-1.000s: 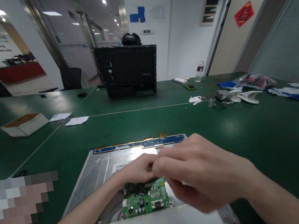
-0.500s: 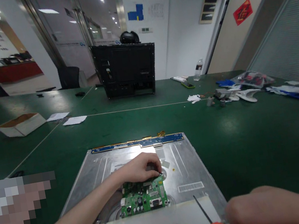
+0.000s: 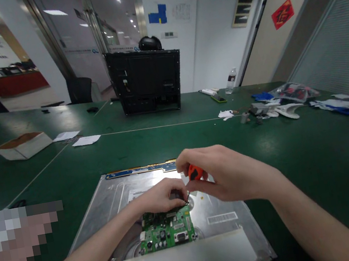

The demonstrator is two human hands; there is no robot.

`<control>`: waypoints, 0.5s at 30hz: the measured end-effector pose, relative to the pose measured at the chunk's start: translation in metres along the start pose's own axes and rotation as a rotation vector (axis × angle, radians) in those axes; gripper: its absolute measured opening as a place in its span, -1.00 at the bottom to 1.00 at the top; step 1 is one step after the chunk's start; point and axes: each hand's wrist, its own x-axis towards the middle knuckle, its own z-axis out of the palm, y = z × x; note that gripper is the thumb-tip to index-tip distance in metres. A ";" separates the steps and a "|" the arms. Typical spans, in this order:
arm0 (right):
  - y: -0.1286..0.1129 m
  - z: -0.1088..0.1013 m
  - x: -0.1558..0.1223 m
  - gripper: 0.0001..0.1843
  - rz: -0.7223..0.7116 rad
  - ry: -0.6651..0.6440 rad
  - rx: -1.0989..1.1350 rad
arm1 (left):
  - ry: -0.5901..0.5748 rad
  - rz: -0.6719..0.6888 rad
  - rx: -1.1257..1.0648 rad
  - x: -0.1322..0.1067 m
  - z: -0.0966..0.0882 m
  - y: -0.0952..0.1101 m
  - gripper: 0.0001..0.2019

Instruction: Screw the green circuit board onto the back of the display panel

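A silver metal monitor back panel (image 3: 221, 203) lies flat on the green table in front of me, with a green circuit board (image 3: 167, 233) on its near middle. My left hand (image 3: 161, 198) is closed in a pinch at the board's far right corner, holding something too small to make out. My right hand (image 3: 226, 175) is closed around an orange-handled screwdriver (image 3: 195, 172), its tip pointing down at the same corner beside my left fingers. A blue strip board (image 3: 141, 170) runs along the panel's far edge.
A black monitor housing (image 3: 147, 81) stands upright at the table's far middle. An open cardboard box (image 3: 23, 145) and papers (image 3: 86, 140) lie far left. White and blue parts (image 3: 287, 109), a bag and a water bottle (image 3: 230, 81) lie far right.
My right hand, which was low at the panel's near right corner with the screwdriver, has risen and moved left to the board's far corner next to my left hand. The left hand has stayed put.
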 end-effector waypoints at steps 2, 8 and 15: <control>0.008 0.003 0.004 -0.84 0.007 -0.032 0.000 | -0.007 0.022 0.031 0.000 0.000 -0.002 -0.91; 0.004 0.013 0.010 -0.89 -0.018 -0.108 -0.003 | -0.004 0.039 0.074 -0.001 0.001 -0.006 -0.88; 0.008 0.018 0.013 -0.88 -0.010 -0.120 -0.012 | -0.004 0.056 0.081 -0.002 0.002 -0.010 -0.88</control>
